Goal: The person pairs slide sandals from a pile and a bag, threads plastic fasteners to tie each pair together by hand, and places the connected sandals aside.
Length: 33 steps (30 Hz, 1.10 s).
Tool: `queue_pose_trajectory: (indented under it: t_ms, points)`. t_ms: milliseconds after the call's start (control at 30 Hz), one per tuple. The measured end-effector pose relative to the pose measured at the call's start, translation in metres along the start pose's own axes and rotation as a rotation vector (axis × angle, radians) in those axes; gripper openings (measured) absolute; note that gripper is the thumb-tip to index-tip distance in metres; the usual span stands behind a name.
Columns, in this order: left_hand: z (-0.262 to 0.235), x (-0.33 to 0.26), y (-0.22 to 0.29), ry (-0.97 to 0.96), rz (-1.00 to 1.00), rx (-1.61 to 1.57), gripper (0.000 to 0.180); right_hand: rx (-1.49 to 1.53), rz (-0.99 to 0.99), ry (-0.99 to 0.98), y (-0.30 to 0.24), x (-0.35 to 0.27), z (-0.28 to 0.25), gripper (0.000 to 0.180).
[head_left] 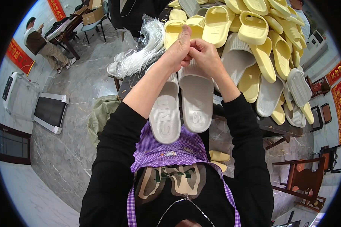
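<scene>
Two grey slide slippers lie side by side at the table's near edge, the left slipper and the right slipper, heels toward me. Over their toe ends my left hand is closed, its thumb pointing up. My right hand meets it there, fingers pinched together against the left hand's fingers. Whatever is between them is too small or hidden to make out. Left of my hands lies a bundle of thin clear plastic strands in a torn clear bag. Yellow slippers stand just beyond my hands.
A heap of yellow slippers and grey slippers covers the right of the dark table. Green cloth sits at the left. Yellow slippers lie on the floor. A wooden chair stands right; a person stands far left.
</scene>
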<state>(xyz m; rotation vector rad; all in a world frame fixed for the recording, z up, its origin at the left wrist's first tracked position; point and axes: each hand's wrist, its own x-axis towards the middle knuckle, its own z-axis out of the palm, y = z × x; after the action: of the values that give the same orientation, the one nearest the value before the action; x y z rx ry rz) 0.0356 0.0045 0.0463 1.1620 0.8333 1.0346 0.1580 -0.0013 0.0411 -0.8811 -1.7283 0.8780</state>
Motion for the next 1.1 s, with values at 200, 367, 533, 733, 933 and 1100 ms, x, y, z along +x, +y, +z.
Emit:
queue_pose_trajectory:
  t_ms: [200, 367, 533, 733, 933, 1100]
  points:
    - [0.0, 0.002, -0.006, -0.011, -0.048, -0.001, 0.08, 0.116, 0.05, -0.01, 0.011, 0.001, -0.002, 0.014]
    - [0.012, -0.009, -0.01, 0.25, -0.041, -0.167, 0.053, 0.279, 0.134, 0.052, 0.012, 0.002, -0.008, 0.011]
    - [0.007, -0.026, -0.016, 0.246, 0.122, 0.064, 0.025, 0.284, 0.238, -0.041, 0.018, 0.003, -0.02, 0.009]
    - [0.001, -0.052, -0.017, 0.39, 0.434, 0.262, 0.013, 0.385, 0.301, -0.135, 0.004, 0.0, -0.024, 0.007]
    - [0.007, -0.132, -0.044, 0.409, 0.198, 0.06, 0.011, 0.42, 0.32, -0.155, 0.024, -0.002, -0.032, 0.008]
    - [-0.007, -0.15, -0.063, 0.393, -0.034, -0.372, 0.011, 0.004, 0.191, -0.257, 0.033, 0.01, -0.023, 0.011]
